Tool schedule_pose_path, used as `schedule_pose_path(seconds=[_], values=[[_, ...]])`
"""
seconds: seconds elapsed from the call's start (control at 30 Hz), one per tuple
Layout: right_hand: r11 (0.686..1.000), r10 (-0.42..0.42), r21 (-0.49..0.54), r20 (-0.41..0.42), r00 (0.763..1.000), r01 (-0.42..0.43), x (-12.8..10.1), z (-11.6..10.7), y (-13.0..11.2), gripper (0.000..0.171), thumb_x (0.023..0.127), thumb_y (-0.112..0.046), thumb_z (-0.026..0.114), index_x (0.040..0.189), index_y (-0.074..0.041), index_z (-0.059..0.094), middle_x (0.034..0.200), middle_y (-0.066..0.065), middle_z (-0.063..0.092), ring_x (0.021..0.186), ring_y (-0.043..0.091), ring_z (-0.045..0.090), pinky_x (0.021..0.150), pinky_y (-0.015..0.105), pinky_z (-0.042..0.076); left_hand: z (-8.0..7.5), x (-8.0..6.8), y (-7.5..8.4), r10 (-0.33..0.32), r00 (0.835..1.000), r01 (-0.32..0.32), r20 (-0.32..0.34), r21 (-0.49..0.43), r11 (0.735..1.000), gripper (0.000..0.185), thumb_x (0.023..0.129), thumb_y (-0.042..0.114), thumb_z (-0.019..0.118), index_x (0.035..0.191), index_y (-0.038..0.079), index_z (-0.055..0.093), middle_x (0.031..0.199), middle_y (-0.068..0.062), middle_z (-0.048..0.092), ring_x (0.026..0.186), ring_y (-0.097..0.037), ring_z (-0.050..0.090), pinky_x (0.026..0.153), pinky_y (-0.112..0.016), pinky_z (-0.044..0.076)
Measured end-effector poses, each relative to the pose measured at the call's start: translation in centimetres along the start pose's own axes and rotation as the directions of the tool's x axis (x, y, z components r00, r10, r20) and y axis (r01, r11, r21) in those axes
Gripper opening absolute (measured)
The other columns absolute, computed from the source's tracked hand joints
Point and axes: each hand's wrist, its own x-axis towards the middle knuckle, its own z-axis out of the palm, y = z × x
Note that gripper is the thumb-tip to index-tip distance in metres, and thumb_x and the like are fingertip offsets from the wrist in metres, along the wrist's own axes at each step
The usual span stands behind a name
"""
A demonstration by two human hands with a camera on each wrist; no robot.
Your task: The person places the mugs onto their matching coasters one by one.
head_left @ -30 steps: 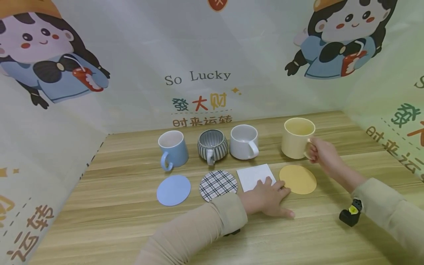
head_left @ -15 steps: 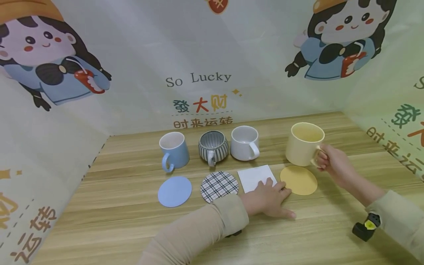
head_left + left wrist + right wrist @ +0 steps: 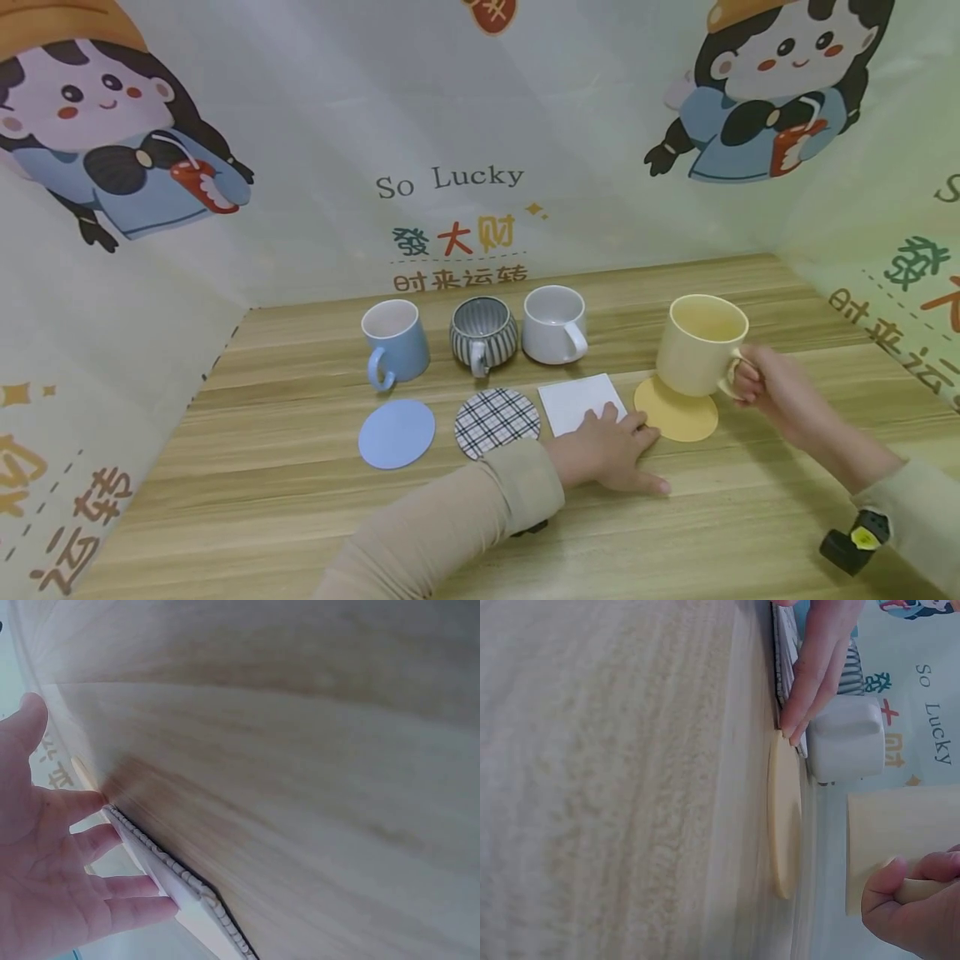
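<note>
My right hand (image 3: 765, 379) grips the handle of a yellow mug (image 3: 697, 354), which hangs upright above the table, over the back right part of a round yellow coaster (image 3: 678, 421). In the right wrist view a gap shows between the mug (image 3: 900, 832) and the coaster (image 3: 784, 825). My left hand (image 3: 611, 454) lies with fingers spread, its fingertips on the square white coaster (image 3: 573, 396) and at the yellow coaster's left edge. The left wrist view shows its straight fingers along the white coaster's edge (image 3: 180, 877).
Behind the coasters stand a blue mug (image 3: 397, 342), a grey striped cup (image 3: 486, 337) and a white mug (image 3: 553, 325). A round blue coaster (image 3: 396, 433) and a round plaid coaster (image 3: 495, 421) lie left of my left hand. Printed cloth walls (image 3: 315, 167) border the table (image 3: 247, 500).
My right hand has carried the yellow mug up, to the right and toward me, until it overlaps the yellow coaster. My left hand has stayed in place.
</note>
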Motion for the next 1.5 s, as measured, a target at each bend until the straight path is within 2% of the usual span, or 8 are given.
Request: schedule_pose_path(seconds=[0.57, 0.83, 1.23, 1.5], values=[[0.997, -0.007, -0.082, 0.055, 0.998, 0.012, -1.0, 0.1, 1.5, 0.04, 0.101, -0.019, 0.021, 0.061, -0.016, 0.028, 0.054, 0.002, 0.027, 0.052, 0.024, 0.026, 0.055, 0.029, 0.036, 0.1, 0.0, 0.0, 0.003, 1.0, -0.003, -0.004, -0.001, 1.0, 0.074, 0.082, 0.072, 0.036, 0.144, 0.033, 0.025, 0.15, 0.01, 0.022, 0.135, -0.025, 0.024, 0.104, -0.042, 0.03], [0.992, 0.038, -0.126, 0.072, 0.997, -0.029, -1.1, 0.2, 1.9, 0.04, 0.101, -0.02, 0.02, 0.061, -0.016, 0.028, 0.055, 0.0, 0.028, 0.053, 0.024, 0.027, 0.058, 0.028, 0.038, 0.2, 0.2, -0.1, -0.001, 1.0, 0.001, -0.001, -0.002, 1.0, 0.074, 0.082, 0.072, 0.036, 0.144, 0.034, 0.025, 0.15, 0.01, 0.021, 0.135, -0.025, 0.023, 0.104, -0.041, 0.03], [0.99, 0.036, -0.138, 0.07, 0.997, -0.026, -1.3, 0.5, 2.1, 0.039, 0.101, -0.02, 0.021, 0.062, -0.014, 0.027, 0.055, 0.0, 0.028, 0.053, 0.023, 0.029, 0.056, 0.028, 0.039, 0.4, 0.4, -0.1, -0.003, 1.0, 0.003, -0.003, -0.009, 1.0, 0.074, 0.081, 0.073, 0.036, 0.144, 0.034, 0.025, 0.15, 0.01, 0.022, 0.135, -0.025, 0.023, 0.104, -0.042, 0.03], [0.988, 0.027, -0.151, 0.102, 0.994, -0.011, -1.4, 0.5, 2.2, 0.04, 0.101, -0.021, 0.02, 0.063, -0.015, 0.028, 0.056, -0.002, 0.031, 0.053, 0.022, 0.032, 0.057, 0.028, 0.041, 0.3, 0.4, 0.0, -0.006, 1.0, 0.007, 0.005, -0.012, 1.0, 0.074, 0.082, 0.072, 0.036, 0.144, 0.034, 0.024, 0.15, 0.01, 0.021, 0.135, -0.025, 0.022, 0.105, -0.043, 0.029]])
